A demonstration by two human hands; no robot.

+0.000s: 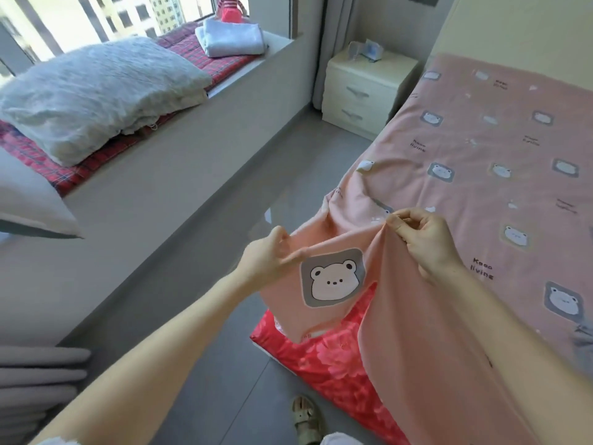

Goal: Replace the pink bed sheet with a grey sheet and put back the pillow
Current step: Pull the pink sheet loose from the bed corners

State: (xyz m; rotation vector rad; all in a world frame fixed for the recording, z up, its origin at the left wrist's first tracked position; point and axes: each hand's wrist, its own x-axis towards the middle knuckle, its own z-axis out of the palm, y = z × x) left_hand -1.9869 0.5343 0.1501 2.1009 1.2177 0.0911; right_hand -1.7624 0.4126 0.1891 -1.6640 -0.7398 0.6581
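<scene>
Stripping step: left hand [268, 256] and right hand [423, 239] both pinch the near corner of the pink sheet [481, 149], lifted off the bed's red underlay [330, 361]. Next, likely peel it toward the headboard. Pillow [96, 91] waits on the window ledge beside the bed.

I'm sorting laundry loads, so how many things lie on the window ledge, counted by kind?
Pillows: 2 (crinkled white pillow, smooth white pillow with a grey edge)
Folded pale grey cloth: 1
Red plaid padded mat: 1
Red-and-pink item at the glass, too blurred to name: 1
Total: 5
</scene>
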